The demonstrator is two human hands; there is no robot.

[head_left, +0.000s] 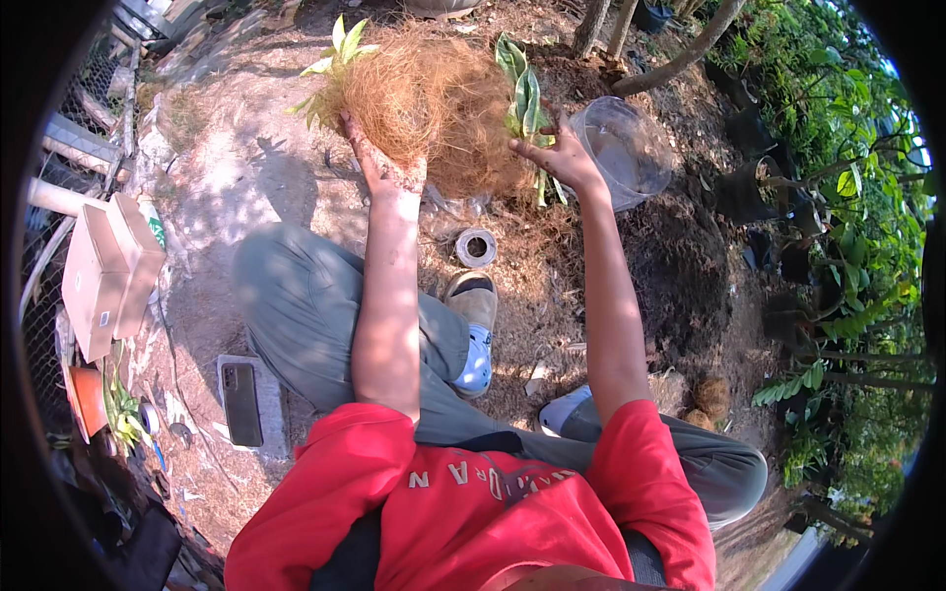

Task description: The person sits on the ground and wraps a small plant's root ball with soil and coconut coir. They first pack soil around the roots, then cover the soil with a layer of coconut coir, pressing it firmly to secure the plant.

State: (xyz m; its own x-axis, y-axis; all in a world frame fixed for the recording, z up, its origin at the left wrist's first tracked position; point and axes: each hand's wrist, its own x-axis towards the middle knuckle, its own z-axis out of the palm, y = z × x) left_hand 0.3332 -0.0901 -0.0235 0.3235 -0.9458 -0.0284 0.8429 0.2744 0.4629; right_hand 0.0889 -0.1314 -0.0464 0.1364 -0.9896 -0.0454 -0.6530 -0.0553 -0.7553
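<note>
A big loose clump of brown coconut fibre (404, 94) lies ahead of me. My left hand (392, 169) grips its near left side, the fingers partly buried in the strands. Pale green leaves of a plant (342, 47) poke out beyond the fibre on the left. At the clump's right edge stands a snake plant (530, 97) with broad, light-edged leaves. My right hand (566, 158) is beside it, thumb and fingers spread, the thumb crossing in front of its lower leaves. Just right of that hand sits a clear plastic tub (631, 158).
A roll of tape (476, 247) lies near my shoe. To the left are a phone (241, 404), cardboard boxes (99, 276), an orange pot (87, 399) and a wire fence. Dark soil (680, 286) and potted plants (749, 192) line the right, below thin trunks (690, 61).
</note>
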